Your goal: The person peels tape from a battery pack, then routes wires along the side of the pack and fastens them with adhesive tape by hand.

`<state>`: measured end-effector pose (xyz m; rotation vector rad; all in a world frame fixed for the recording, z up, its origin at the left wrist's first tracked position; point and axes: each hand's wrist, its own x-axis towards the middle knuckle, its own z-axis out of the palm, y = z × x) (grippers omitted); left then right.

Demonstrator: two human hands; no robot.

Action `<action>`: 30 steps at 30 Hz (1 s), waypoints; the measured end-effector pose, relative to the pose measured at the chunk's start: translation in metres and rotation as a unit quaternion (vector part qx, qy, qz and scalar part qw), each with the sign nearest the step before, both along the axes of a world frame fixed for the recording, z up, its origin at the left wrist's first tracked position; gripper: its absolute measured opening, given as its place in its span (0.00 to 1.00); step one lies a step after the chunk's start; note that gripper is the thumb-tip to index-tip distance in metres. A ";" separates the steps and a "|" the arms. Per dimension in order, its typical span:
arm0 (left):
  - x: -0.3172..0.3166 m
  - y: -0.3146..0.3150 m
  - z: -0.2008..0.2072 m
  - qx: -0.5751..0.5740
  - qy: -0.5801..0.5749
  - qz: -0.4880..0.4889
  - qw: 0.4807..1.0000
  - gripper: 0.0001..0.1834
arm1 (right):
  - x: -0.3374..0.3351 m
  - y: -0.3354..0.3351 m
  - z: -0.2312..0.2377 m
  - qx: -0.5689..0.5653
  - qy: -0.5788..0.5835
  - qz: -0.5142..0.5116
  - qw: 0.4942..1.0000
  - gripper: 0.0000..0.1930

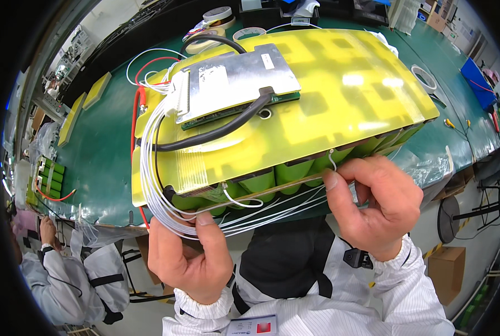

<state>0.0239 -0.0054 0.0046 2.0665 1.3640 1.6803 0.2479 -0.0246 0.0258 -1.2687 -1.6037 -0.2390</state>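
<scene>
While a co-worker in white clothing [71, 288] is beside the bench at left and a brown cardboard box [447, 271] stands on the pale floor at right, a bulky battery pack with translucent yellow sheets and green cylindrical cells [339, 84] rests near the front edge of the dark-green tabletop [101, 173]. At the pack's near side, the left hand [191, 255] points upward, thumb and forefinger closed on a bundle of thin white wires [149, 157]. The right hand [376, 199] angles inward, its thumb and forefinger pinched together on a short white lead [332, 159]; whether they also grip the bundle, I cannot tell.
</scene>
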 end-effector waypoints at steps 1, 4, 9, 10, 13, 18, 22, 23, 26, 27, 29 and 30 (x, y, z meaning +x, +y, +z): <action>0.000 -0.002 0.002 -0.021 -0.002 -0.007 1.000 0.10 | 0.000 0.000 0.000 0.003 0.001 0.001 1.000 0.08; -0.001 -0.003 0.003 -0.027 -0.017 -0.012 0.999 0.10 | 0.001 -0.002 0.004 -0.002 -0.001 0.006 1.000 0.08; 0.002 -0.003 0.001 -0.032 -0.024 -0.012 0.999 0.11 | 0.003 -0.001 0.002 0.003 -0.007 0.004 1.000 0.07; 0.002 -0.003 0.000 -0.033 -0.028 -0.012 0.999 0.12 | 0.003 -0.001 0.001 0.005 -0.010 0.002 1.000 0.07; 0.002 -0.002 -0.001 -0.030 -0.013 -0.001 0.999 0.12 | 0.002 0.001 -0.001 0.007 -0.008 -0.003 1.000 0.08; 0.003 0.004 -0.002 0.018 -0.019 0.014 1.000 0.11 | 0.001 0.002 0.000 0.021 -0.016 0.002 1.000 0.09; 0.004 0.002 -0.002 -0.008 -0.017 0.024 1.000 0.10 | 0.001 0.003 -0.005 0.049 -0.040 -0.015 0.998 0.10; 0.003 0.002 -0.003 -0.010 -0.017 0.024 1.000 0.10 | 0.002 0.002 -0.007 0.048 -0.040 -0.015 0.998 0.10; 0.001 0.002 -0.001 0.005 0.000 0.023 1.000 0.08 | 0.003 0.001 -0.008 0.050 -0.023 -0.020 0.998 0.12; 0.003 0.000 -0.001 -0.013 -0.033 0.017 0.999 0.08 | 0.004 0.002 -0.010 0.053 -0.025 -0.011 0.998 0.13; 0.004 0.000 -0.002 -0.031 -0.065 0.012 0.997 0.07 | 0.004 0.003 -0.013 0.055 -0.024 -0.001 0.998 0.14; 0.002 0.001 -0.003 -0.034 -0.051 0.017 0.998 0.07 | 0.000 0.003 -0.014 0.044 -0.020 -0.010 0.999 0.15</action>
